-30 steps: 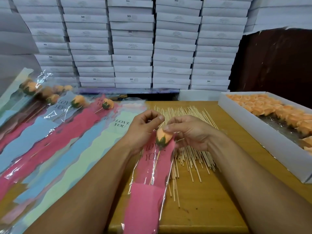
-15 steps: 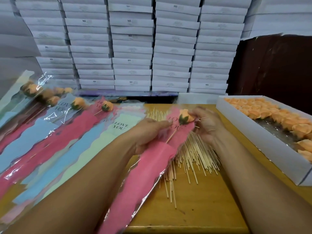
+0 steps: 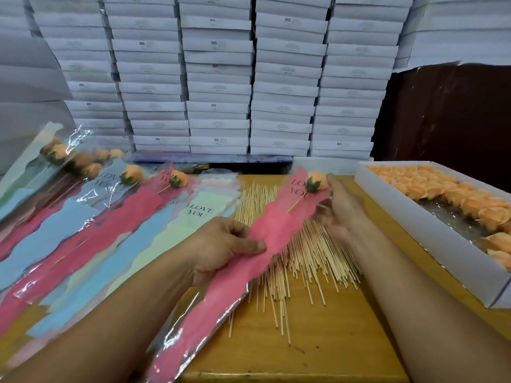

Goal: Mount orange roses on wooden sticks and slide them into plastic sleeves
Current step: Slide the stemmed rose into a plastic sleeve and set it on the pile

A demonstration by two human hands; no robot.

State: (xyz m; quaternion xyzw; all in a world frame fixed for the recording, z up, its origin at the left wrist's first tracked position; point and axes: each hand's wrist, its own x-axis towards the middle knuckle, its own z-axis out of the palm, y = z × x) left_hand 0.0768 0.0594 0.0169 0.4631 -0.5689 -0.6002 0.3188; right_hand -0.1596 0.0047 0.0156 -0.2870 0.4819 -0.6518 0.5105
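Note:
A pink plastic sleeve [image 3: 235,275] printed "LOVE YOU" lies slanted over the table. Inside its top end sits an orange rose [image 3: 318,181] with green leaves, mounted on a wooden stick. My left hand [image 3: 221,246] pinches the sleeve at its middle, thumb on top. At the sleeve's upper right edge, beside the rose, my right hand [image 3: 341,210] holds it from behind with fingers curled round the plastic. Under the sleeve spreads a pile of loose wooden sticks [image 3: 304,250].
Finished sleeved roses [image 3: 132,174] in pink, blue and green sleeves lie fanned at the left. A long white box [image 3: 414,225] of loose orange roses [image 3: 442,189] stands on the right. Stacked white cartons [image 3: 218,78] wall off the back. The wooden table's front edge [image 3: 276,377] is near.
The sleeve with the rose has swung from upright in front of me to a slant, its top moving up and right. My left hand slid down to the sleeve's middle.

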